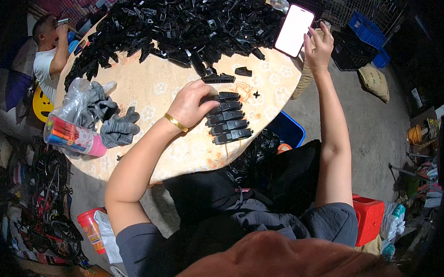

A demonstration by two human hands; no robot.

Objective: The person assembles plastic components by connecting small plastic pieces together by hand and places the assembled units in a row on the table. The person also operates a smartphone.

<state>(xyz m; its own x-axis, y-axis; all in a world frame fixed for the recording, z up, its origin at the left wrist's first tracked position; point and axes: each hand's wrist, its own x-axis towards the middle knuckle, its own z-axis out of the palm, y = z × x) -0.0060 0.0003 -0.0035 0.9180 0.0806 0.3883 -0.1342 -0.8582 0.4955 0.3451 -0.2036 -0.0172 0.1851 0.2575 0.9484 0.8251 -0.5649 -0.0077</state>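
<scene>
My left hand (190, 104), with a gold bracelet at the wrist, rests on the table at the left ends of several black plastic parts (231, 123) laid side by side in a row. Its thumb and forefinger are apart around the upper ones; the other fingertips are partly hidden. At the far right edge of the table, my right hand (319, 49) is raised beside a phone (293, 31) with a bright white screen. Its fingers are spread and hold nothing. Just beyond the row lie another long black part (218, 78) and a small black piece (243, 71).
A large heap of black plastic parts (188, 21) covers the table's far side. Grey gloves (119, 127) and a clear tub of coloured pens (74, 137) lie at left. A blue bin (291, 129) stands below the table edge. Another person (49, 54) sits at far left.
</scene>
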